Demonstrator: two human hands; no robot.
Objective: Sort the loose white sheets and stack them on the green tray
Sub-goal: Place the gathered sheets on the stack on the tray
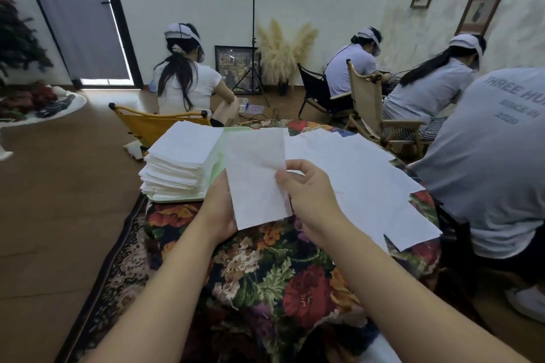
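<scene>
While a tall stack of white sheets sits on the green tray at the desk's left, left hand and right hand grasp one raised sheet, loose sheets spread rightward.

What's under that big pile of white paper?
The stack sits on a green tray. Only the tray's edges peek out on the right and front. The rest of it is covered, so I can't tell whether anything else lies underneath.
</scene>
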